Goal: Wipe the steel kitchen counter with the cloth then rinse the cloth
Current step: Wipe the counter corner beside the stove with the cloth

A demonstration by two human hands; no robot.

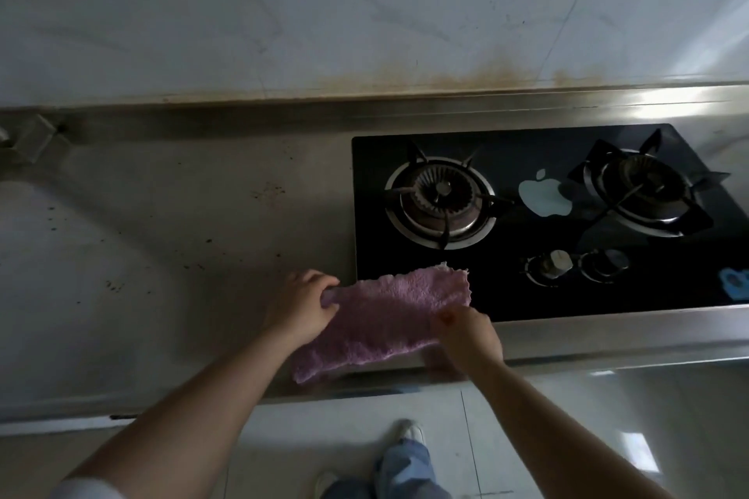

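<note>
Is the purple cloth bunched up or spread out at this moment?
Spread out. The purple cloth lies stretched flat between the left hand and right hand, each gripping one end, over the counter's front edge.

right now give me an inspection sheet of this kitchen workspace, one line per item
surface: steel counter carries dark specks and crumbs left of the hob; not yet wiped there
job's things: purple cloth spread flat over the counter's front edge, its far corner lying on the black gas hob
clutter: nothing seen beyond the specks
grippers: left hand grips the cloth's left end; right hand pinches its right edge, fingers curled
cables: nothing seen
surroundings: two burners and two knobs on the hob; brown stains along the wall above the counter; tiled floor and a shoe below
</note>
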